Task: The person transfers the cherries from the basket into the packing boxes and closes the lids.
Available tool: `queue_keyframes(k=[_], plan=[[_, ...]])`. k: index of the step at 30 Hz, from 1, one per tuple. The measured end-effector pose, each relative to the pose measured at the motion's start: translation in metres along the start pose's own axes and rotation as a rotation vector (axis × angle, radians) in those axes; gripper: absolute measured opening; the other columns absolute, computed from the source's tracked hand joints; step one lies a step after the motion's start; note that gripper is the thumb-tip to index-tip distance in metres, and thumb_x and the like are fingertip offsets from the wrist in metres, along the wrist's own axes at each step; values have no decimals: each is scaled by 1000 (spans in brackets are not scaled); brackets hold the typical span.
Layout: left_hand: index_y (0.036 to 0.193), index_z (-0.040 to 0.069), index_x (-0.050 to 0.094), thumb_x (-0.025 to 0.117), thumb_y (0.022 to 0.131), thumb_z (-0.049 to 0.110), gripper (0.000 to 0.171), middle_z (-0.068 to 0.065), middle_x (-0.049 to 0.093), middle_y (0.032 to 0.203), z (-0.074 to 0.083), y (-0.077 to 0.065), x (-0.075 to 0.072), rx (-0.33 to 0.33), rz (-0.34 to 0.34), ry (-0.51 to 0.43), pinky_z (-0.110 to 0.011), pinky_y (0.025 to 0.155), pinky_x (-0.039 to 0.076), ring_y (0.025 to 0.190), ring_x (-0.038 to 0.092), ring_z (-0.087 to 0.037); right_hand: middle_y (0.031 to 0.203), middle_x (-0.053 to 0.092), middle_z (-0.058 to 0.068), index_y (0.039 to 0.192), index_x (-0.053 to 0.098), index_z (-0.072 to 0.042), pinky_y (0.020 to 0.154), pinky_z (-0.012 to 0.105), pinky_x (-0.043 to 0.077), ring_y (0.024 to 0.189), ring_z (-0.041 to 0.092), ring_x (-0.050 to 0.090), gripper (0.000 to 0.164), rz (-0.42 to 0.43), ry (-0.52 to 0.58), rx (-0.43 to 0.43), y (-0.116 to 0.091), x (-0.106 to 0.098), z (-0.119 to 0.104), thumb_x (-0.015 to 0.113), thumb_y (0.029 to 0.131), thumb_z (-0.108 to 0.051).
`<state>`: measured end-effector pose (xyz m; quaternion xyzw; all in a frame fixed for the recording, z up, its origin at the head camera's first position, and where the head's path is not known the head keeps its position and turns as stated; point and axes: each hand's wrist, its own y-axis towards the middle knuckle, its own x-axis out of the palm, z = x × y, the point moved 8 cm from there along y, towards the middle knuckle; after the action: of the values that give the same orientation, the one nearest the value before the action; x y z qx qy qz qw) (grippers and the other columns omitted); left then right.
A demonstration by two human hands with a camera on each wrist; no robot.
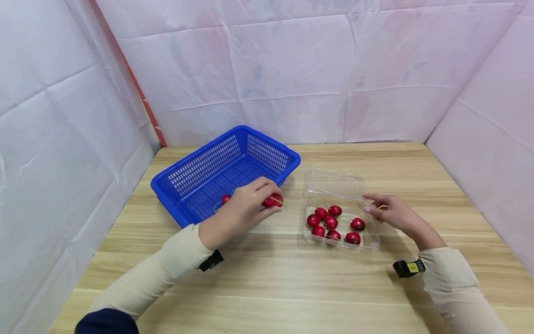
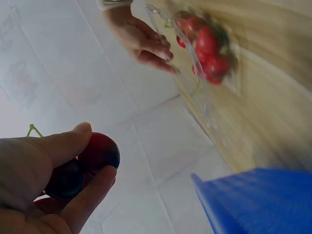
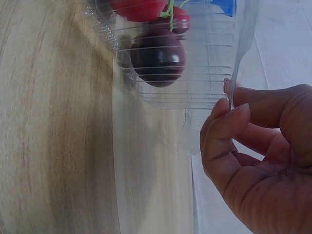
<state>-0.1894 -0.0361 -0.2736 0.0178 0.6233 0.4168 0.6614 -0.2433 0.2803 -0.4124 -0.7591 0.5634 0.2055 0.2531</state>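
My left hand (image 1: 250, 202) pinches a few dark red cherries (image 2: 100, 153) between thumb and fingers, just past the near right side of the blue basket (image 1: 196, 164). A green stem sticks out from the bunch. The clear plastic clamshell box (image 1: 309, 197) stands on the table to the right, its lid (image 1: 335, 181) folded back. Inside it lie several red cherries (image 1: 331, 222), some with stems. At the box's right edge, my right hand (image 1: 392, 213) pinches the thin plastic rim between thumb and fingertips. The right wrist view shows this hold closely.
Another cherry (image 1: 225, 199) lies in the basket, partly behind my left hand. Both containers rest on a wooden table (image 1: 288, 287). White sheets (image 1: 292, 69) hang behind it and along both sides.
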Motion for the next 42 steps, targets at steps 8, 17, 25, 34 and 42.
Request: queue_keyframes(k=[8,17,25,34,42], plan=[[106,8,65,74,84,18,26,-3,62,103,15,7,34,-18,-34,-104,-18,78,51,92,61,-12,88,56,16,138,40,12,58,29,49,66,12,52,51,11,-18,-8,0,-1,-2,55,98,-14],[110,8,64,72,86,17,27,-2,62,106,28,20,68,-14,-80,-175,-14,81,47,95,60,-11,87,56,15,138,39,12,59,30,48,66,12,52,51,8,-7,-5,-1,0,-2,55,98,-14],[110,7,65,71,87,18,26,-2,62,105,35,30,97,-25,-118,-202,-11,82,46,93,60,-11,81,53,9,139,38,12,59,28,48,67,10,50,52,-3,3,4,1,1,-1,55,98,-14],[109,10,68,70,88,29,28,2,64,108,34,43,140,-121,-286,-142,-12,85,44,97,57,-5,83,54,10,140,38,11,59,29,48,68,11,51,52,3,-9,13,1,1,1,55,98,-15],[108,12,66,71,87,34,31,7,63,96,33,52,174,-168,-413,-89,-13,70,43,82,53,-3,83,54,11,139,38,12,59,29,48,67,11,51,51,4,-4,-3,1,1,0,54,98,-15]])
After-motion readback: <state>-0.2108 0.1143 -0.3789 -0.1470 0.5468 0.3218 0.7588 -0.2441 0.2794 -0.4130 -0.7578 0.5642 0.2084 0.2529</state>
